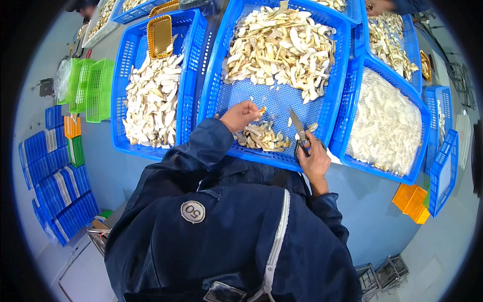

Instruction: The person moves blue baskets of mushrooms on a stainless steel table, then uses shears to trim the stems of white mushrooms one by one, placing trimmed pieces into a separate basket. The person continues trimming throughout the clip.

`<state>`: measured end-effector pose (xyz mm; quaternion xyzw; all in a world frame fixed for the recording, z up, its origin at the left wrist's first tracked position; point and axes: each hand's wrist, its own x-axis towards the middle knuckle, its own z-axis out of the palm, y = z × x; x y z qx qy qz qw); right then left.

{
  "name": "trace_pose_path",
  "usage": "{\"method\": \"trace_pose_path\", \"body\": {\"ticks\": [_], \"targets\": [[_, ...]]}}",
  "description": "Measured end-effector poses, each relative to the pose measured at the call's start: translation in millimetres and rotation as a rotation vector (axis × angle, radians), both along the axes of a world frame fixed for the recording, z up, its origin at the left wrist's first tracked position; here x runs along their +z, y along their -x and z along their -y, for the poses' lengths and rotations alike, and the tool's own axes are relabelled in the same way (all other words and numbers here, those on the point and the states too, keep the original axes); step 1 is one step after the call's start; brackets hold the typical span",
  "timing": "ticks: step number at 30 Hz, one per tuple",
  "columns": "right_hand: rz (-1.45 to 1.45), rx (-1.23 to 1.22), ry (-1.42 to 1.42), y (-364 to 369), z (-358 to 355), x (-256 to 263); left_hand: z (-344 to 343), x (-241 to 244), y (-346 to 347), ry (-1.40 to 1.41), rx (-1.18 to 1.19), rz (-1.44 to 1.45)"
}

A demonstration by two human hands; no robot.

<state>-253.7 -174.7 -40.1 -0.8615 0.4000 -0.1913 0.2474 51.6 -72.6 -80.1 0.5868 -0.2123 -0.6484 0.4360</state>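
Note:
My left hand (239, 116) pinches a small brownish piece of sliced mushroom (262, 110) between thumb and fingertips, over the near part of a blue plastic mesh crate (277, 161). Below it lies a small heap of mushroom slices (264, 137), darker than the rest. My right hand (316, 160) holds black-handled scissors (297, 124) at the crate's near right, blades pointing away from me and seemingly together. A few loose slices (313, 127) lie near the blades. At the crate's far end spreads a large pile of pale mushroom slices (281, 49).
On the left stands a blue crate (149, 153) of whiter slices, with a gold tray (160, 37) at its far end. A crate to the right holds slices under white netting (385, 124). Green baskets (99, 90) and stacked blue crates (62, 177) are farther left. Other people show at the far edge.

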Motion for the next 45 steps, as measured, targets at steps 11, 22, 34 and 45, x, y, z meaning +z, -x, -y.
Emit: {"method": "trace_pose_path", "body": {"ticks": [11, 22, 34, 45], "targets": [[0.040, 0.176, -0.724, -19, -16, 49, 1, 28, 25, -0.030, 0.310, -1.084], [0.068, 0.282, -0.733, -15, -20, 48, -9, 24, 23, -0.313, 0.130, -1.328], [0.118, 0.230, -0.662, -10, -30, 32, -23, 38, 21, -0.232, -0.073, -0.916], [0.031, 0.022, 0.039, 3, -7, 7, -106, 62, -152, 0.159, 0.869, 0.114]]}}
